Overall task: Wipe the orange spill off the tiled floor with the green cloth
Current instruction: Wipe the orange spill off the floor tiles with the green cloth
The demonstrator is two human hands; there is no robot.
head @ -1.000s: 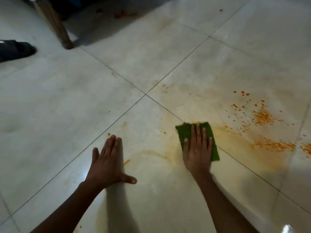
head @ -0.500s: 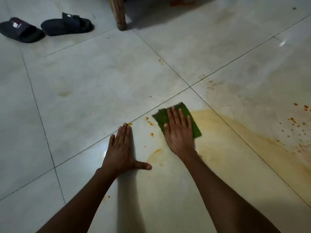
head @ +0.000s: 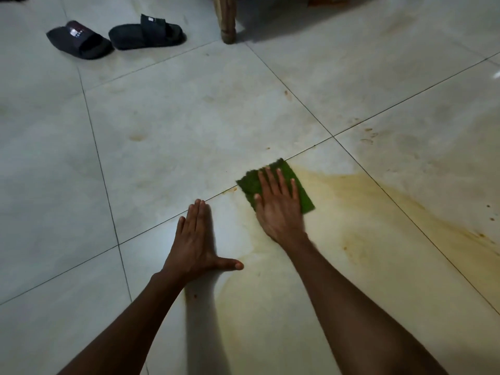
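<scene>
The green cloth (head: 250,184) lies flat on the pale tiled floor (head: 162,136) just below a grout line. My right hand (head: 278,209) presses down on it with fingers spread, covering most of it. An orange-yellow smear (head: 359,201) of the spill stretches from the cloth to the right and down toward the right edge, with a few darker specks in it. My left hand (head: 196,244) rests flat on the floor to the left of the cloth, fingers together, thumb out, holding nothing.
Two black slippers (head: 78,40) (head: 147,33) lie at the top left. A wooden furniture leg (head: 226,20) stands at the top centre with shadow behind it. Faint orange marks (head: 369,135) dot the tile to the upper right.
My right hand has slid the cloth leftward across the tile, leaving a wide smear behind it. The view has turned left, bringing the slippers in and the orange bits out of view.
</scene>
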